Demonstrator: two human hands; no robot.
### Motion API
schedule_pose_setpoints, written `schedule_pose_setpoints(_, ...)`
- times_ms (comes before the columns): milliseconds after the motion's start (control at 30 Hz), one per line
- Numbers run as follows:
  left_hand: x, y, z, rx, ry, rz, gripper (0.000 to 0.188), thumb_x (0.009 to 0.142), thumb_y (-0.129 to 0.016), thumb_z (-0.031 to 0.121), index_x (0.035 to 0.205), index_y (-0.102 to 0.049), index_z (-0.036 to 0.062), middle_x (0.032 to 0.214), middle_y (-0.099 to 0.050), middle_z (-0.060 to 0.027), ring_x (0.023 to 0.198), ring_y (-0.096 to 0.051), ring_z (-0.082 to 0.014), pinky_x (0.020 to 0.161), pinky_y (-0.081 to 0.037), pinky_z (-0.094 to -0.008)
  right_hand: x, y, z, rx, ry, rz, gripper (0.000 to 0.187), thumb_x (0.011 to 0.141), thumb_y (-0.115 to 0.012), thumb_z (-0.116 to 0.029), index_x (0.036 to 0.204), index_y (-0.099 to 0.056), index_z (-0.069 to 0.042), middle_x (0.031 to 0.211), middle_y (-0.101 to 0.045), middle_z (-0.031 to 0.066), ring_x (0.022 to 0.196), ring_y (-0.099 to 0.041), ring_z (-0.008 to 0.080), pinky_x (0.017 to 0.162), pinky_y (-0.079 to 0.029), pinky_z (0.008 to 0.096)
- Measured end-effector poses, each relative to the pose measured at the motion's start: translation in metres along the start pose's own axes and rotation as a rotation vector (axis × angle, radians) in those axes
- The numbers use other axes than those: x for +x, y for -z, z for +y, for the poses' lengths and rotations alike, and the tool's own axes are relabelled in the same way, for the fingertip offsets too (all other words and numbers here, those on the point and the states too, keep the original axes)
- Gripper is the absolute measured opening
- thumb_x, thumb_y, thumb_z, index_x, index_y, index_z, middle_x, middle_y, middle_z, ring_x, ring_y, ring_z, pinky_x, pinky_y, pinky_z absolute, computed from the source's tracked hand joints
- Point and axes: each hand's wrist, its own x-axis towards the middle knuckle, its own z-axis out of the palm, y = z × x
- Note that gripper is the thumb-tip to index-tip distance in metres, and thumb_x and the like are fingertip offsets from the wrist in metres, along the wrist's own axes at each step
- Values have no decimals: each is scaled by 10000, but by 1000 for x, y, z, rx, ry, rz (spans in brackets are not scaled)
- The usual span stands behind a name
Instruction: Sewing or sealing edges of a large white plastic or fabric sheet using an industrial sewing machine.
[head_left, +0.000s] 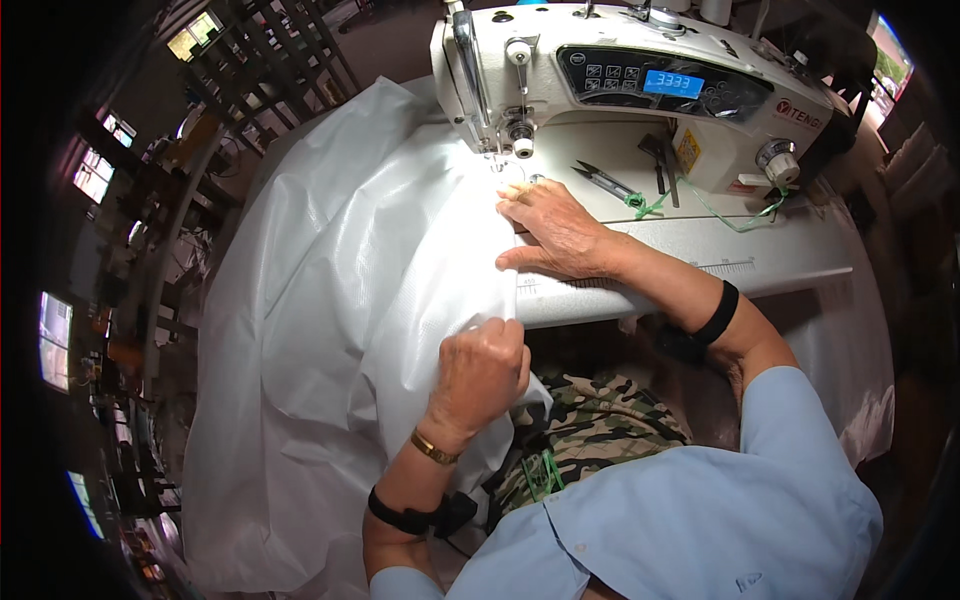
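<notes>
A large white sheet of smooth, coated-looking fabric [330, 290] spreads over the left side and runs up beneath the needle area of a white sewing machine [480, 80]. My left hand [482, 370] is closed in a fist on the fabric's right edge, near the front of the machine table. Farther up, my right hand [560, 230] lies on the same edge just in front of the presser foot [497, 165], thumb apart from the fingers. Its fingertips press on the cloth under bright lamp light, which washes out detail there.
Thread snips [605, 182] with a green tie lie on the machine bed, beside a dark slim tool [656, 165]. A lit display panel [672, 84] sits on the machine arm. Green cord [740, 222] hangs near a knob. A slatted rack [265, 60] stands at the far left.
</notes>
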Motion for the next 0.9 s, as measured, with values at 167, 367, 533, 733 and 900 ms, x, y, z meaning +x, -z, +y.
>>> schedule_pose_setpoints(167, 37, -5, -17, 129, 52, -79, 130, 789, -667, 85, 724, -572, 23, 674, -605, -149, 602, -619, -341, 584, -503, -445, -3, 0, 8, 10, 91, 19, 823, 892, -592, -596, 1319, -504, 103, 1390, -491, 280, 1345, -416, 375, 1137, -274, 478)
schedule_pose_setpoints(367, 73, -7, -33, 184, 151, -98, 93, 780, -657, 75, 752, -629, -10, 720, -659, -193, 654, -660, -373, 623, -521, -474, 4, 8, 2, 143, 57, -9, 597, 949, -566, -372, 1319, -489, 90, 1325, -523, 257, 1293, -447, 371, 1110, -308, 454)
schedule_pose_setpoints(533, 61, -4, -11, -63, 250, 87, 223, 817, -691, 138, 982, -664, -10, 907, -671, -194, 831, -650, -366, 752, -516, -435, 3, 4, 3, 178, 31, 94, 417, 953, -529, -233, 1229, -566, 77, 1226, -604, 244, 1179, -539, 371, 1062, -373, 447)
schedule_pose_setpoints(733, -67, -17, 38, -63, 117, 279, 721, 778, -822, 212, 1371, -480, -14, 1401, -440, -252, 1249, -450, -426, 1047, -386, -492, -7, -2, 4, 694, -147, 157, 465, 951, -608, -333, 1202, -589, 57, 1376, -545, 208, 1244, -539, 310, 1048, -422, 382)
schedule_pose_setpoints(900, -205, -54, 22, 175, 426, 264, 720, 775, -774, 120, 1382, -419, -32, 1389, -399, -254, 1259, -417, -436, 1065, -350, -506, -51, 0, -30, 660, -54, 256, 553, 871, -707, -403, 1192, -534, 12, 1416, -483, 203, 1335, -454, 355, 1098, -381, 433)
